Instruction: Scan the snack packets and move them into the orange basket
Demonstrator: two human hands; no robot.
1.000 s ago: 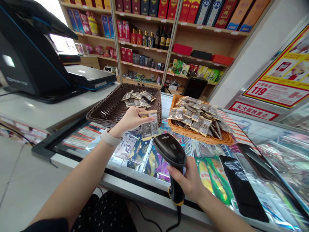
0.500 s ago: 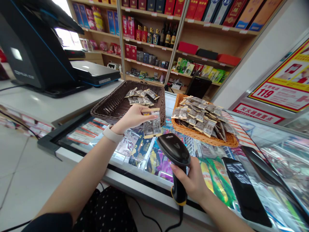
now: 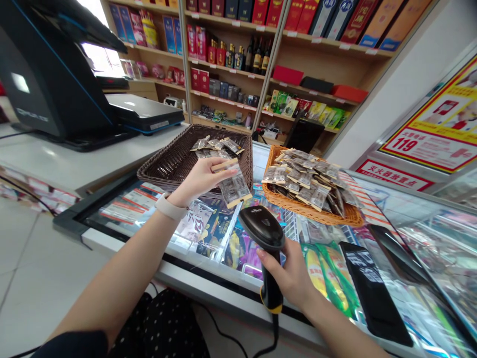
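Note:
Between the thumb and fingers of my left hand (image 3: pixel 203 178) is a clear snack packet (image 3: pixel 235 188) with tan edges, tilted at the near right corner of the dark wicker basket (image 3: pixel 156 161). Several similar packets (image 3: pixel 210 145) lie in that basket. My right hand (image 3: pixel 292 276) is wrapped round the handle of a black barcode scanner (image 3: pixel 262 226), whose head stands just below and to the right of the packet. Its cable hangs down past the counter's front edge. To the right, a light orange wicker basket (image 3: pixel 316 215) holds a heap of packets (image 3: pixel 300 174).
The baskets stand on a glass-topped freezer (image 3: pixel 212 271) with packaged goods inside. A black phone-like slab (image 3: pixel 374 293) lies at the right, by a dark curved handle (image 3: pixel 398 253). A checkout machine (image 3: pixel 55 79) and scale (image 3: pixel 149 117) stand at the left. Stocked shelves (image 3: pixel 231 69) rise behind.
The packet in my left hand has tilted, its lower end swinging to the right. The scanner stays in my right hand, close by. The whole view has shifted slightly.

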